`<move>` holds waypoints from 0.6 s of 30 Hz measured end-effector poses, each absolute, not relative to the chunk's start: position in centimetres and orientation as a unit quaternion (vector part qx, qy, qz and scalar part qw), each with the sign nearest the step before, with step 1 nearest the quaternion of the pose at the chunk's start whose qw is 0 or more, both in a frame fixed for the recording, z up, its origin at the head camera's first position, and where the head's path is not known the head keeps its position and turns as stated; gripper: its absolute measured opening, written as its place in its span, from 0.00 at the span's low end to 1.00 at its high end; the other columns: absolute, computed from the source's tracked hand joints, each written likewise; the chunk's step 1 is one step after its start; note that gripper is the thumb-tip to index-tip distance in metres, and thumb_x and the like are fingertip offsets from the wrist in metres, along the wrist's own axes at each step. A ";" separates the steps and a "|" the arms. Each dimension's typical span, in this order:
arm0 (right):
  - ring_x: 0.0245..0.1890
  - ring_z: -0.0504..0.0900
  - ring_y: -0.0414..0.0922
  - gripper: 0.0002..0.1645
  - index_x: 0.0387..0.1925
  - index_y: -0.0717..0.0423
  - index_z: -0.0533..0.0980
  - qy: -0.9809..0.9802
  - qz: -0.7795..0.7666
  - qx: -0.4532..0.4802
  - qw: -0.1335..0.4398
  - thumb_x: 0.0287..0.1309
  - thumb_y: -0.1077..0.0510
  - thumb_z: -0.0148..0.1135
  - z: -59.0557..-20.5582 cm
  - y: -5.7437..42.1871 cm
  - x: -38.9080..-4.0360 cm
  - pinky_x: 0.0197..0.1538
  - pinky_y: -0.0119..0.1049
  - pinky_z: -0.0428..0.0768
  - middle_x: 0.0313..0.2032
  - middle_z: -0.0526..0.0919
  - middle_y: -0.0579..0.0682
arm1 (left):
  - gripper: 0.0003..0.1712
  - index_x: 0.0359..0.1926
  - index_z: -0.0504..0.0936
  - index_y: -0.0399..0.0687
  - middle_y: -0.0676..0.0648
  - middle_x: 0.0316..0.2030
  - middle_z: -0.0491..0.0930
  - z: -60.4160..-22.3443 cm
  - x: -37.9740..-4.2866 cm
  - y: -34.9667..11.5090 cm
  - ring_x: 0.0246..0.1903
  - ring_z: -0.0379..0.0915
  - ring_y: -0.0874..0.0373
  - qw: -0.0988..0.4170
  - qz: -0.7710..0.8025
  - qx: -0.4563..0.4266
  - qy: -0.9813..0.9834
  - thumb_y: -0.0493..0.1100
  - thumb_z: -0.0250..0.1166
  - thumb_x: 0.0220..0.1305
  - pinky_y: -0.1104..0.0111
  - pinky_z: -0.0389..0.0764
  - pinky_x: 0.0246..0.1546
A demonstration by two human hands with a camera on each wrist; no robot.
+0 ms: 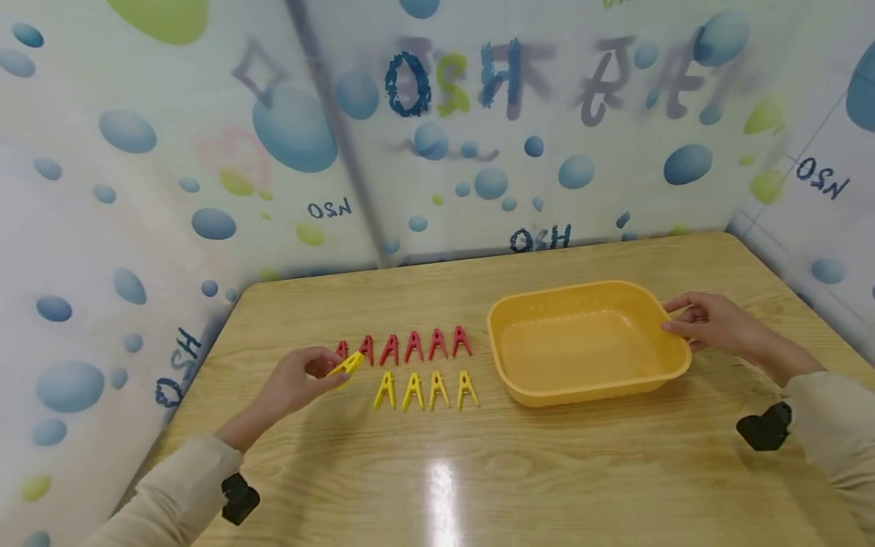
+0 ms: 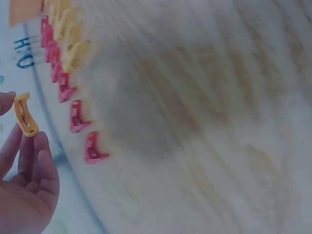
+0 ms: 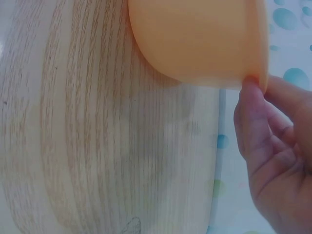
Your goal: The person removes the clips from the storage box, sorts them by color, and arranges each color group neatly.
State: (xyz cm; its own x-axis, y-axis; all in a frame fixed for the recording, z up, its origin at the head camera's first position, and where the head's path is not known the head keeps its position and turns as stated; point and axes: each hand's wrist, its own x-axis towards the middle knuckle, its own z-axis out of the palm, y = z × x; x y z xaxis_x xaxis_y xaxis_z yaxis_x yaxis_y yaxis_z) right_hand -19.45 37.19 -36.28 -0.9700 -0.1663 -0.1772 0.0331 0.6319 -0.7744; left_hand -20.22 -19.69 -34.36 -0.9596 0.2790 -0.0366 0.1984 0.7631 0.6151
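In the head view my left hand (image 1: 303, 382) pinches a yellow clothespin (image 1: 351, 363) above the left end of two rows of clothespins. The left wrist view shows the same yellow clothespin (image 2: 25, 116) between thumb and fingertips of the left hand (image 2: 29, 190). A row of red clothespins (image 1: 413, 346) lies at the back, and a row of yellow clothespins (image 1: 413, 392) lies in front of it. My right hand (image 1: 718, 325) grips the right rim of a yellow-orange plastic basin (image 1: 588, 393). In the right wrist view, thumb and fingers of the right hand (image 3: 278, 151) pinch the basin's edge (image 3: 204, 58).
The wooden table (image 1: 437, 456) carries everything. A patterned sheet (image 1: 437, 190) with blue and green dots hangs behind it and along its sides. Dark devices sit at both wrists, one (image 1: 239, 499) by the left sleeve and one (image 1: 764, 427) by the right.
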 end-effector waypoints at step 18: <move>0.26 0.78 0.44 0.30 0.52 0.74 0.60 0.893 -0.434 -0.035 0.114 0.57 0.55 0.56 -36.4 37.1 -19.5 0.29 0.37 0.79 0.30 0.76 0.55 | 0.15 0.34 0.77 0.36 0.49 0.24 0.74 -39.2 -19.7 -19.5 0.23 0.66 0.59 0.080 0.339 0.022 0.937 0.44 0.65 0.52 0.69 0.67 0.21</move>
State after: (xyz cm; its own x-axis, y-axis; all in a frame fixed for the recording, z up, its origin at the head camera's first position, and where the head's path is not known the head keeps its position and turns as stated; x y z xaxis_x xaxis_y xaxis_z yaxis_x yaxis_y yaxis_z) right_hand -19.46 37.12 -36.44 -0.9713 -0.1627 -0.1736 0.0360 0.6207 -0.7832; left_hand -19.66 -19.54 -39.17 -0.9862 0.0950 -0.1356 -0.0139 0.7686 0.6395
